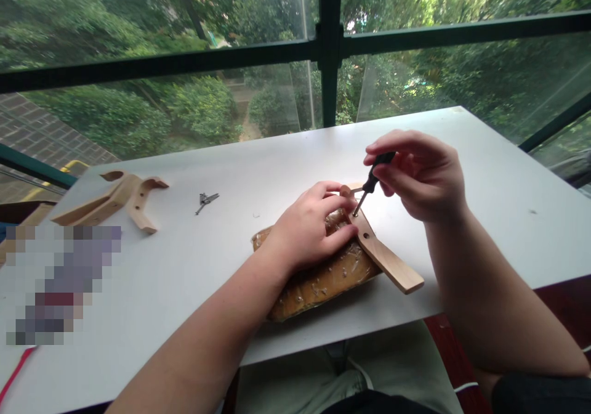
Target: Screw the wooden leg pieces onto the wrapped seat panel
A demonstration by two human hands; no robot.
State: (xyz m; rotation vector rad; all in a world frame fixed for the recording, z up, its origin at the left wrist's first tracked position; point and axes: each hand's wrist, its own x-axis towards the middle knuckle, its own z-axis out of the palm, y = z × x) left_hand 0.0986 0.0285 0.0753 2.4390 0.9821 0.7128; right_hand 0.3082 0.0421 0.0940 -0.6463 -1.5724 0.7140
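Observation:
My right hand (418, 170) is closed around the black handle of a screwdriver (372, 175). Its shaft slants down to a screw (355, 214) in a pale wooden piece (392, 261). Another hole shows in the wood just below that screw. My left hand (318, 223) presses the same wooden piece from the left, fingers curled over its edge. Beneath both lies a brown board wrapped in clear plastic (318, 286), partly hidden by my left hand and forearm. A rounded wooden end (345, 190) shows beyond my left fingertips.
More curved wooden pieces (113, 198) lie at the table's far left. A small pile of screws (205, 201) rests left of the board. A pixelated patch (69, 284) covers something near the left edge. The white table (498, 217) stands against a window.

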